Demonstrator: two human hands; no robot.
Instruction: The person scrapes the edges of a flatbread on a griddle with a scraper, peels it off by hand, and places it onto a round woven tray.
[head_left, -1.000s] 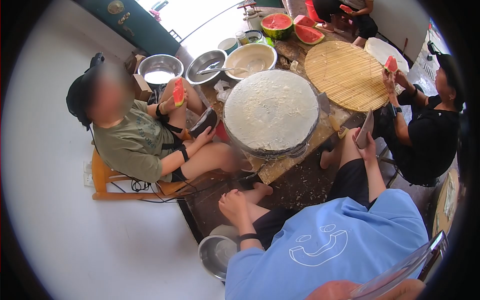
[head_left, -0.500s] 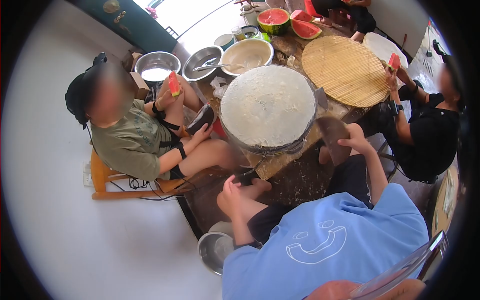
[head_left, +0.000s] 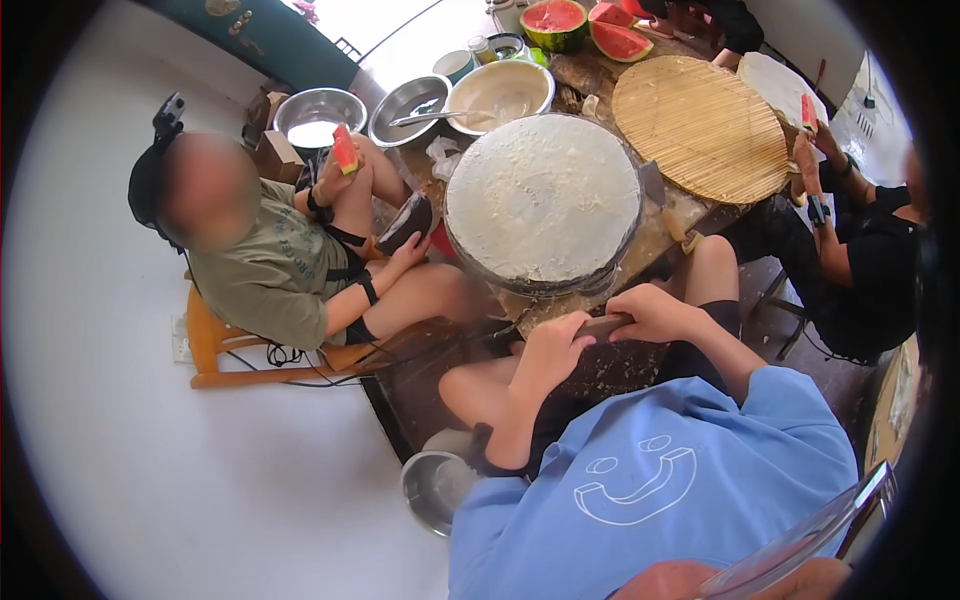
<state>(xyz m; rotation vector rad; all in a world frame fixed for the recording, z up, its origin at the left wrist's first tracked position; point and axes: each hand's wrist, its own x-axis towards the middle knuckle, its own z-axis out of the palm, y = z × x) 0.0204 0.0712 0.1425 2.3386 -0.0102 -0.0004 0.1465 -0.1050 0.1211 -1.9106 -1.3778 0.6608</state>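
Observation:
Only a strip of skin at the bottom edge may be my own hand (head_left: 690,580); which hand it is stays unclear. A clear, glassy object (head_left: 810,535) slants up from it toward the right. Directly below me sits a person in a blue shirt (head_left: 650,480), both of whose hands (head_left: 600,335) grip a dark flat tool at the low table's edge. Just beyond them is a round griddle (head_left: 543,195) coated with white batter.
A person in an olive shirt on an orange stool holds a watermelon slice (head_left: 345,150) and a dark bowl (head_left: 405,222). A person in black at right holds another slice (head_left: 808,110). A bamboo mat (head_left: 700,125), metal bowls (head_left: 320,115), cut watermelon (head_left: 553,22) and a floor bowl (head_left: 435,490) surround the table.
The person in blue has brought both hands together on the dark tool in front of the griddle; earlier one hand held it by the knee. The strip of skin and clear object stay put.

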